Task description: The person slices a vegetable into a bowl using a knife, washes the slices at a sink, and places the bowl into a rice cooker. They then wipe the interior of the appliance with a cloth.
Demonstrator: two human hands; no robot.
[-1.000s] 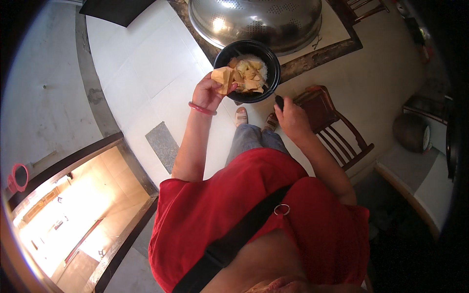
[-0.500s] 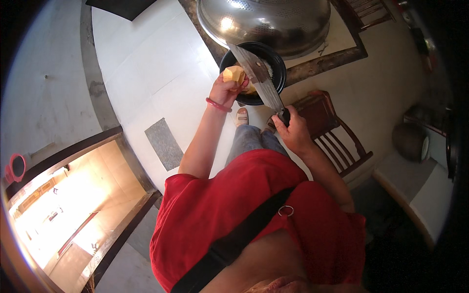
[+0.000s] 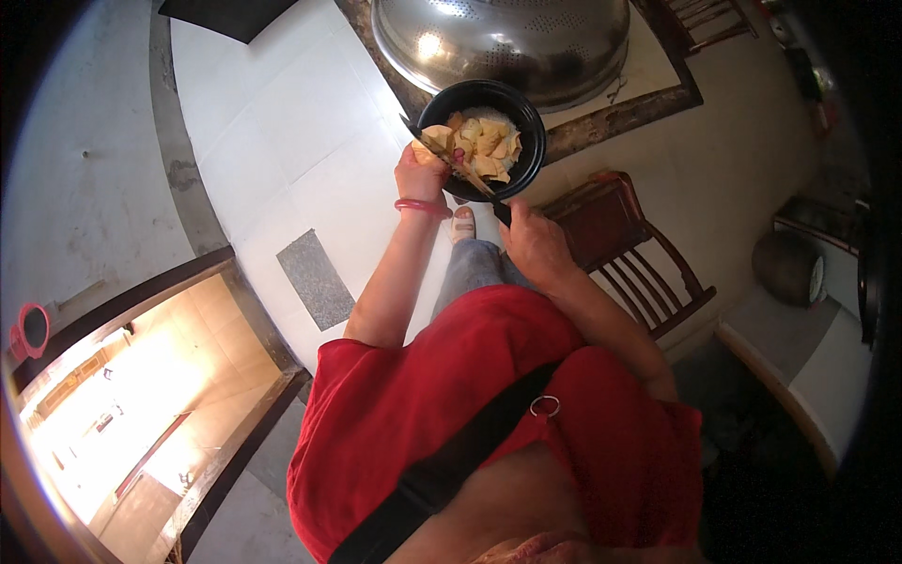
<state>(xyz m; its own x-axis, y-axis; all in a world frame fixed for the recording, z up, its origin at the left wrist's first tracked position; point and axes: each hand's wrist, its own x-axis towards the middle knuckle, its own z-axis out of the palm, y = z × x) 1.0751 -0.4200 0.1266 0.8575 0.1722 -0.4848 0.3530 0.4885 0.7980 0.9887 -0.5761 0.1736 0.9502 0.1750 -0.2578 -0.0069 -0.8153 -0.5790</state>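
Observation:
My left hand (image 3: 418, 180), with a red bangle at its wrist, grips a peeled yellow-orange sweet potato (image 3: 431, 143) at the left rim of a black pot (image 3: 535, 155). In my right hand (image 3: 537, 242) is the dark handle of a broad kitchen knife (image 3: 473, 178). Its blade is turned nearly edge-on and lies against the sweet potato; how deep it cuts I cannot tell. Inside the pot, cut yellow chunks (image 3: 492, 146) lie on white grains that look like rice (image 3: 490, 114).
A large perforated metal dome (image 3: 507, 47) covers much of the table beyond the pot. To the right stands a brown wooden chair (image 3: 601, 226). A grey mat-like patch (image 3: 316, 280) lies on the pale floor (image 3: 272, 132) at left. A lit doorway (image 3: 150, 395) opens at lower left.
The knife has swung down and left onto the sweet potato, its blade turning from broadside to edge-on. My right hand moved left, and the chunks in the pot now show.

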